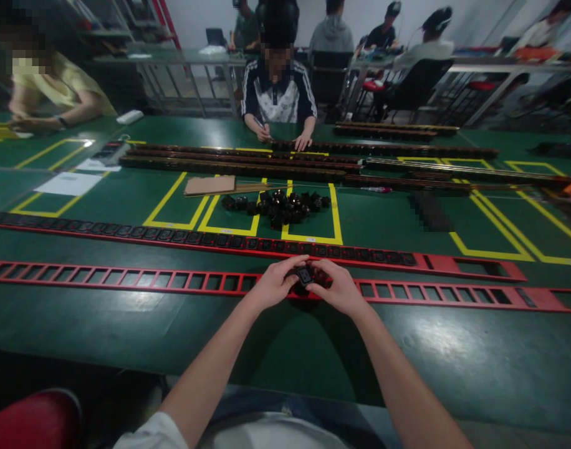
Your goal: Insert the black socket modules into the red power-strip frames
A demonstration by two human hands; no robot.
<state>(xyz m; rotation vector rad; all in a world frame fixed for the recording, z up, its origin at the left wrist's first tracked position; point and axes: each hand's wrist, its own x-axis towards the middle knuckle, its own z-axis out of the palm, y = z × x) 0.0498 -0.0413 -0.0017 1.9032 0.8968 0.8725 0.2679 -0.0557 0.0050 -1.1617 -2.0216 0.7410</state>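
Observation:
Between my left hand (272,285) and my right hand (340,290) is a small black square socket module (305,275), its face turned up towards me. Fingers and thumbs of both hands close around it from either side. It is held above the nearer red strip (542,299), a long frame with a row of square openings. Just beyond, a second red strip (439,264) has black modules (224,240) seated along most of its length. A pile of loose black modules (280,207) lies farther back, within yellow tape outlines.
Long dark strips (239,161) lie across the green table (136,337) beyond the pile. Cardboard (209,185) and white paper (68,183) rest to the left. Opposite me a person (280,93) works with a pen; another person (61,93) sits at far left.

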